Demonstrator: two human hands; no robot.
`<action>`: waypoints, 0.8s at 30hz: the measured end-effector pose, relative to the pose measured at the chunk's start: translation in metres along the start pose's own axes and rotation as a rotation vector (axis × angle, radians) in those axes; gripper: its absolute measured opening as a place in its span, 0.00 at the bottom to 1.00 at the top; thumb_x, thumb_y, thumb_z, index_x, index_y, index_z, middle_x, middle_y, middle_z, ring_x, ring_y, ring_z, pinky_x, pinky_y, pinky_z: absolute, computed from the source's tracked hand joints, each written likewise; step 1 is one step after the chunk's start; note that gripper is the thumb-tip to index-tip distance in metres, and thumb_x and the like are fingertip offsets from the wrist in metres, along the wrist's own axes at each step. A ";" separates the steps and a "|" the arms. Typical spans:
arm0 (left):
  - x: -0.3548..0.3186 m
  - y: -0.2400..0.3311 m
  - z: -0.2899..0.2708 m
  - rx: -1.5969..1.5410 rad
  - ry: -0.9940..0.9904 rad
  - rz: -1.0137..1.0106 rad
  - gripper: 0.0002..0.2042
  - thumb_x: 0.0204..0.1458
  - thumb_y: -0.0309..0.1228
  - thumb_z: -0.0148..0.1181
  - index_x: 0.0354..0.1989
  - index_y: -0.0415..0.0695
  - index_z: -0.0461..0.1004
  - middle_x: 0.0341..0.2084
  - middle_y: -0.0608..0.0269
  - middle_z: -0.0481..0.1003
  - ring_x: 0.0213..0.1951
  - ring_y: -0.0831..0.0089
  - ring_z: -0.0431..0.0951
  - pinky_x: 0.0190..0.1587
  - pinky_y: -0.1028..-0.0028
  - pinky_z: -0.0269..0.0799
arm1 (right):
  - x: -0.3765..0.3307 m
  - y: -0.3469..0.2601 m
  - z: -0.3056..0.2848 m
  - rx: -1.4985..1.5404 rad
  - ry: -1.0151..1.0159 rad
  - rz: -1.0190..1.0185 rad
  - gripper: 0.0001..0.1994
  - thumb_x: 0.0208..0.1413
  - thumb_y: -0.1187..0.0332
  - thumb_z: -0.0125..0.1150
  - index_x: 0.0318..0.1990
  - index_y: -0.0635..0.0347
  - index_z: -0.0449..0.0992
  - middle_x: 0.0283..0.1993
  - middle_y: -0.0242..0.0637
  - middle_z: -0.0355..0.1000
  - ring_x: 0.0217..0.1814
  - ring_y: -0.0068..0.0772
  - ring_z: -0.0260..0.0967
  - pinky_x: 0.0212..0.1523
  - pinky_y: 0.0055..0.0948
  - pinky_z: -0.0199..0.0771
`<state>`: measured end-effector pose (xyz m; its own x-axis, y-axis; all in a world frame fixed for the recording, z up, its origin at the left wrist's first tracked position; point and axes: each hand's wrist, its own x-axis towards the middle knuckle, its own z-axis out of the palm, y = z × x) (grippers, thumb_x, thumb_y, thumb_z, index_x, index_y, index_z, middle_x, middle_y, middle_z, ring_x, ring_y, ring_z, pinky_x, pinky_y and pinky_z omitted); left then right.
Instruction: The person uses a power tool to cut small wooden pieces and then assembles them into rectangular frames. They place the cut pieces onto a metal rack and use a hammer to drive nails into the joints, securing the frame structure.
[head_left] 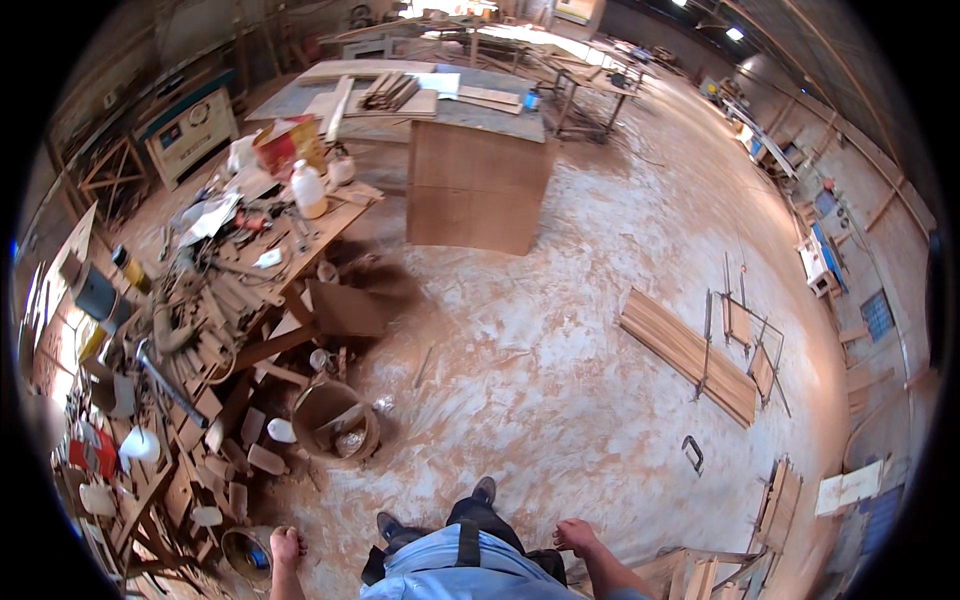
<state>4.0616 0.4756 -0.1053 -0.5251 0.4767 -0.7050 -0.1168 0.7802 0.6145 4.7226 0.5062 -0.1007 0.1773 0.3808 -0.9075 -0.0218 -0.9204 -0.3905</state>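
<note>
I look down at a dusty workshop floor. My left hand hangs low at the bottom left with its fingers curled, next to a round metal tin on the floor; it holds nothing. My right hand hangs at the bottom centre-right, fingers loosely curled and empty, above bare floor. Between them are my light blue shirt and my dark shoes.
A cluttered workbench with tools, a white bottle and wood scraps fills the left. A brown bucket stands by it. A large plywood bench stands ahead. Planks with clamps lie on the floor at right; wooden frames sit near my right arm.
</note>
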 end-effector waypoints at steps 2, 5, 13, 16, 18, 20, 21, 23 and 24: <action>-0.007 0.041 0.043 0.058 -0.044 0.040 0.09 0.56 0.28 0.49 0.39 0.36 0.73 0.21 0.58 0.73 0.17 0.70 0.74 0.16 0.71 0.70 | 0.016 0.004 -0.022 0.151 -0.003 0.008 0.08 0.59 0.67 0.51 0.37 0.63 0.72 0.33 0.42 0.73 0.27 0.34 0.73 0.26 0.34 0.78; -0.027 0.083 0.110 0.170 -0.138 0.062 0.10 0.55 0.29 0.50 0.40 0.37 0.74 0.23 0.57 0.74 0.19 0.70 0.76 0.19 0.70 0.72 | 0.046 -0.006 -0.047 0.256 -0.005 -0.016 0.09 0.59 0.67 0.52 0.38 0.65 0.72 0.30 0.41 0.72 0.26 0.34 0.72 0.25 0.33 0.77; -0.025 0.006 0.230 1.010 -0.771 0.250 0.22 0.52 0.44 0.59 0.49 0.40 0.77 0.41 0.53 0.80 0.41 0.67 0.80 0.46 0.67 0.74 | 0.070 -0.031 -0.128 0.339 0.083 0.009 0.05 0.58 0.70 0.53 0.37 0.62 0.71 0.28 0.41 0.72 0.23 0.35 0.71 0.25 0.35 0.78; -0.032 0.013 0.224 0.911 -0.727 0.153 0.21 0.52 0.41 0.60 0.49 0.39 0.76 0.42 0.56 0.80 0.42 0.69 0.79 0.47 0.69 0.73 | 0.088 -0.037 -0.134 0.346 0.084 0.022 0.05 0.58 0.70 0.53 0.34 0.61 0.71 0.28 0.39 0.71 0.23 0.34 0.71 0.25 0.35 0.78; -0.028 0.018 0.217 0.802 -0.687 0.166 0.20 0.52 0.39 0.60 0.49 0.38 0.76 0.42 0.57 0.80 0.42 0.71 0.78 0.47 0.71 0.73 | 0.099 -0.036 -0.135 0.364 0.026 0.033 0.05 0.57 0.70 0.54 0.33 0.61 0.71 0.27 0.39 0.71 0.23 0.34 0.71 0.25 0.34 0.77; -0.018 0.018 0.199 0.625 -0.672 0.210 0.20 0.52 0.37 0.61 0.50 0.37 0.76 0.43 0.59 0.80 0.42 0.72 0.78 0.48 0.72 0.72 | 0.107 -0.046 -0.126 0.295 -0.001 0.024 0.06 0.57 0.69 0.54 0.30 0.61 0.72 0.26 0.38 0.71 0.23 0.33 0.70 0.25 0.33 0.76; -0.012 0.015 0.189 0.530 -0.682 0.237 0.20 0.52 0.36 0.61 0.50 0.36 0.76 0.43 0.59 0.79 0.42 0.73 0.78 0.48 0.73 0.72 | 0.108 -0.057 -0.119 0.256 -0.015 0.018 0.07 0.57 0.69 0.54 0.29 0.60 0.72 0.26 0.37 0.71 0.22 0.32 0.69 0.26 0.32 0.76; -0.059 0.047 0.196 0.666 -0.340 0.133 0.21 0.51 0.38 0.61 0.48 0.35 0.77 0.41 0.53 0.80 0.41 0.70 0.79 0.47 0.71 0.74 | 0.115 -0.068 -0.120 0.148 -0.030 -0.020 0.08 0.56 0.67 0.55 0.28 0.60 0.72 0.25 0.37 0.71 0.22 0.31 0.69 0.26 0.32 0.76; -0.067 0.046 0.185 0.646 -0.308 0.148 0.21 0.51 0.38 0.61 0.48 0.35 0.76 0.40 0.52 0.80 0.41 0.69 0.80 0.47 0.70 0.74 | 0.119 -0.076 -0.116 0.087 -0.058 -0.037 0.09 0.56 0.66 0.55 0.27 0.60 0.73 0.25 0.36 0.71 0.22 0.31 0.69 0.26 0.32 0.75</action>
<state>4.2477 0.5542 -0.0952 -0.2249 0.6141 -0.7566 0.5079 0.7365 0.4468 4.8591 0.6110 -0.1612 0.1221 0.4212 -0.8987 -0.1023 -0.8953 -0.4335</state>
